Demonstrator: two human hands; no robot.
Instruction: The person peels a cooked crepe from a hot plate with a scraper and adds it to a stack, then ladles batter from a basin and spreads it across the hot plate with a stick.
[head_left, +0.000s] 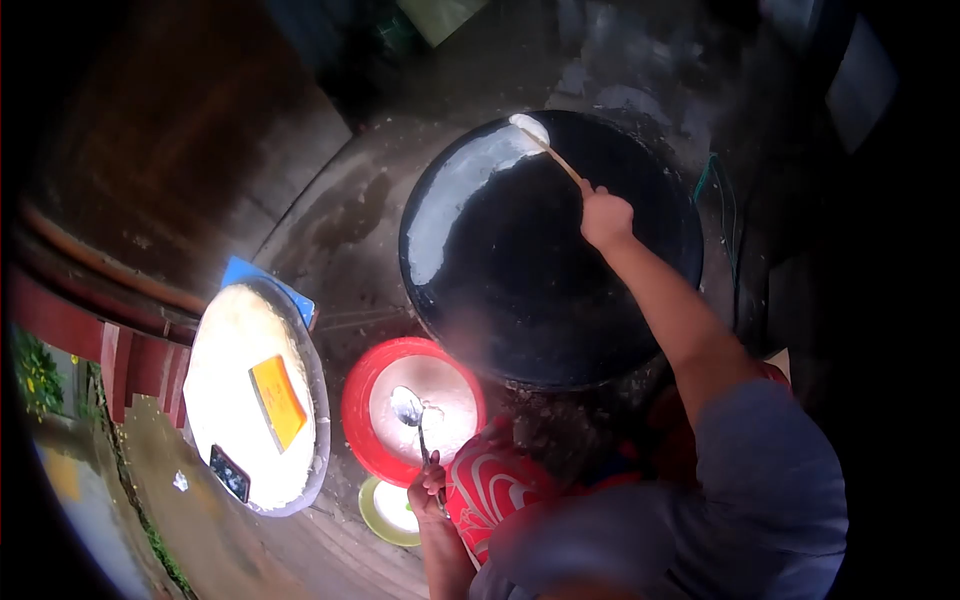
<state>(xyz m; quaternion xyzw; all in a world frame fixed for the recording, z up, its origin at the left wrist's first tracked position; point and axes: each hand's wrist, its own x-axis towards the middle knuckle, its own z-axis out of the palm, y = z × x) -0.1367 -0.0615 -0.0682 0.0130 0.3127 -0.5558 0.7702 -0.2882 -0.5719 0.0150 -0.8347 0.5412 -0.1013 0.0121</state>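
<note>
My right hand (606, 216) is closed round a thin wooden stick (556, 160). The stick's far end lies at a white batter strip (448, 195), which curves along the upper left edge of a large round black griddle (550, 270). At the bottom, my left hand (428, 485) grips the handle of a metal spoon (408, 406). The spoon's bowl is over a red basin (357, 400) that holds pale batter (452, 411).
Left of the basin stands a round white stack (225, 370) with an orange scraper (279, 402) and a phone (230, 473) on top. A blue object (240, 268) shows behind it. A green bowl (372, 517) sits below the basin.
</note>
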